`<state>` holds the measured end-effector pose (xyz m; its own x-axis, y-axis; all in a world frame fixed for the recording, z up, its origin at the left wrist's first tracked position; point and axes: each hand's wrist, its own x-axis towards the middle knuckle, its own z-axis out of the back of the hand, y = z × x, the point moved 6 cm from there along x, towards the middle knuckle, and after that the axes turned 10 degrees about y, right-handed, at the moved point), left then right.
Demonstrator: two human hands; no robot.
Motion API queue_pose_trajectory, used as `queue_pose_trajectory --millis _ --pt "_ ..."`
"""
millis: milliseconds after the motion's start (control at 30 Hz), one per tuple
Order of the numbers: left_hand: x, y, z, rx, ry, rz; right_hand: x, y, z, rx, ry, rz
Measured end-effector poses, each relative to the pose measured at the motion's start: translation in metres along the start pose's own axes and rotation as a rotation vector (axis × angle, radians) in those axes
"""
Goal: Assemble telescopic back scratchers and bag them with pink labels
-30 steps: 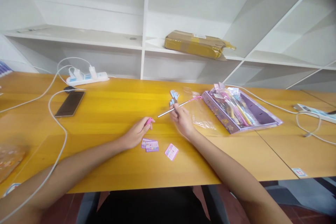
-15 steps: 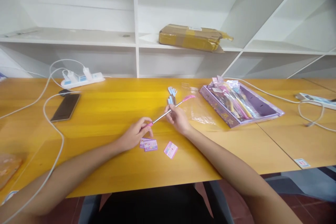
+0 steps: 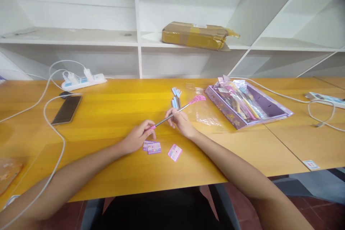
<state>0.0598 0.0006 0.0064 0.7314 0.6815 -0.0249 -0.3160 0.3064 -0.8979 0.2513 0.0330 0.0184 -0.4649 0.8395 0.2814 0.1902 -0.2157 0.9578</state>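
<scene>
A pink back scratcher (image 3: 198, 99) with a thin metal rod is stretched between my hands, its clawed head up to the right. My left hand (image 3: 137, 136) is closed around its pink handle end, most of which the fingers hide. Partway along the rod, my right hand (image 3: 180, 122) pinches it between thumb and fingers. Just beyond that hand lie several blue back scratchers (image 3: 176, 95), claws pointing away. Below my hands are two overlapping purple cards (image 3: 154, 148) and a single pink-purple card (image 3: 175, 152).
Clear plastic wrappers (image 3: 206, 115) lie beside a purple tray box (image 3: 229, 113) of bagged scratchers on the right. To the left are a phone (image 3: 67, 109), a power strip (image 3: 84, 82) and loose white cables. A taped cardboard box (image 3: 194, 36) sits on the shelf behind.
The back scratcher has rolled, so its pink claws now show broadside instead of edge-on. My right fingers have shifted slightly left on the rod; my left hand stays nearly in place.
</scene>
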Motion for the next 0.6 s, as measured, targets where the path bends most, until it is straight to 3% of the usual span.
queue_pose_trajectory --millis 200,467,533,600 --pt "0.0 0.002 0.001 0.004 -0.005 0.007 -0.001 0.001 -0.007 -0.036 0.039 -0.023" --pt "-0.002 0.0 0.002 -0.013 0.02 -0.013 -0.002 0.006 -0.025 -0.027 0.247 -0.037" --pt "-0.003 0.001 0.002 -0.032 0.003 -0.01 -0.002 0.011 -0.022 -0.016 0.304 -0.057" --pt "-0.003 0.004 0.005 -0.049 -0.042 -0.008 0.0 0.016 -0.008 -0.022 0.284 -0.066"
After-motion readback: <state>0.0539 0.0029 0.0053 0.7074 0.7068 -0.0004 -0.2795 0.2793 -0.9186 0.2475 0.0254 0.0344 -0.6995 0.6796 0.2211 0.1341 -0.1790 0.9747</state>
